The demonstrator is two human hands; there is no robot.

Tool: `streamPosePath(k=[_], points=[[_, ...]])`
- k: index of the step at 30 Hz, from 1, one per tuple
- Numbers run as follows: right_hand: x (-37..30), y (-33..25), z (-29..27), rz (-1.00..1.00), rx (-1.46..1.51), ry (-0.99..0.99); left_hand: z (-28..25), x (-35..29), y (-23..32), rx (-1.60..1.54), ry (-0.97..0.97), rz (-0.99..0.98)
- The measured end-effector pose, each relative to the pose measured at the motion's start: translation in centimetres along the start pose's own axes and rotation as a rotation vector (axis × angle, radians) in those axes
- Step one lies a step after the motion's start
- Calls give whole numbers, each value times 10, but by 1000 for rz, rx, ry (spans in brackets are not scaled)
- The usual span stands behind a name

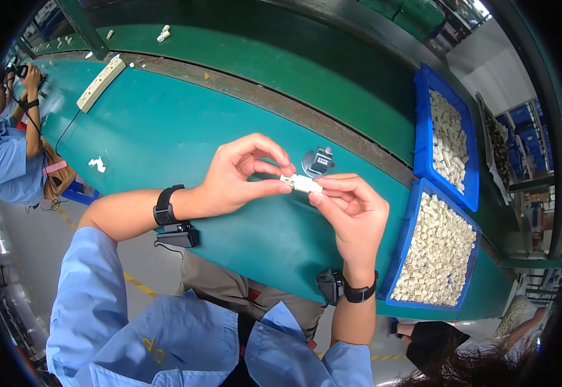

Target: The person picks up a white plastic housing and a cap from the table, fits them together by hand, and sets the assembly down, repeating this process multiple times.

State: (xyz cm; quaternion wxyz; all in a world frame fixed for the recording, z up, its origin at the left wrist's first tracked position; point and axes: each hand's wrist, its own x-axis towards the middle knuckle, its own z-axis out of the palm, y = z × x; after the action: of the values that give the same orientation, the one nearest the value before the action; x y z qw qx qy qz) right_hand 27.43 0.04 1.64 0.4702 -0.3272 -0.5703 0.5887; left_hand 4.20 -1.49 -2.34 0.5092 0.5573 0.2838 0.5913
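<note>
Over the green table (242, 238) I hold a small white plastic part (305, 184) between both hands. My left hand (245, 174) pinches its left end between thumb and fingers. From the other side, the thumb and fingers of my right hand (356, 209) grip its right end. The piece looks like a connector housing with a narrower left end; whether it is one piece or two joined, I cannot tell. Just behind it a tally counter (320, 160) with a round metal base rests on the table.
To the right stand two blue bins, a nearer bin (394, 277) and a farther bin (421, 155), both filled with small white parts. A power strip (101, 84) and a white scrap (98, 164) lie at the left. Beyond the table's ledge runs a green belt (242, 51). A co-worker (13, 158) sits far left.
</note>
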Motion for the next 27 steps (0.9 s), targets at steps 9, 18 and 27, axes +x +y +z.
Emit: streamPosePath(k=[9, 18, 27], points=[[0, -3, 5, -61, -133, 21, -2, -1, 1, 51, 0, 39], [0, 1, 4, -142, -191, 26, -1, -1, 4, 35, 5, 12], [-1, 5, 6, -106, -73, 19, -3, -3, 4, 6, -43, 1]])
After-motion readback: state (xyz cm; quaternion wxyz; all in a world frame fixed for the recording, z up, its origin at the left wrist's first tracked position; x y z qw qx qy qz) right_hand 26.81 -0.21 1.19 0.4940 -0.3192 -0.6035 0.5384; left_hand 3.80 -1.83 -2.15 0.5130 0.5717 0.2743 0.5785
